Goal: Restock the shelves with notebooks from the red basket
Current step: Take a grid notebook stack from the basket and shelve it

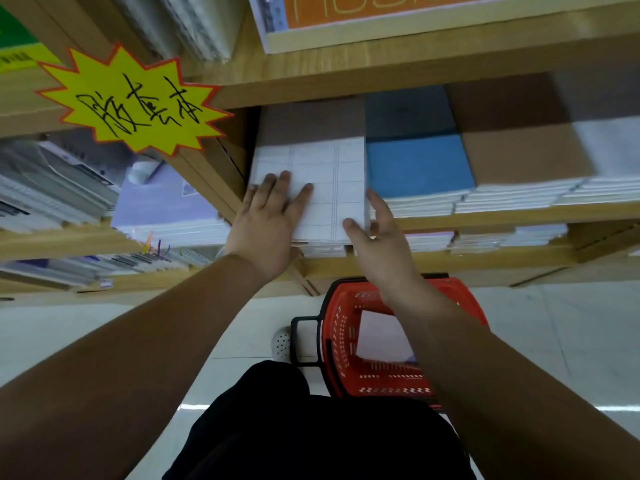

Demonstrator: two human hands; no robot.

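Observation:
A stack of white ruled notebooks (322,174) lies on the wooden shelf (485,216), sticking out past its front edge. My left hand (266,220) presses flat on the stack's near left corner, fingers spread. My right hand (377,237) cups the near right corner, thumb on top and fingers along the side edge. The red basket (341,344) stands on the floor below my right forearm, with a pale notebook (381,337) lying inside it.
Blue (415,164) and brown (523,154) notebook stacks sit to the right on the same shelf. A yellow starburst sign (135,102) hangs at the upper left. Lavender notebooks (162,206) fill the left bay. More stock sits above and below.

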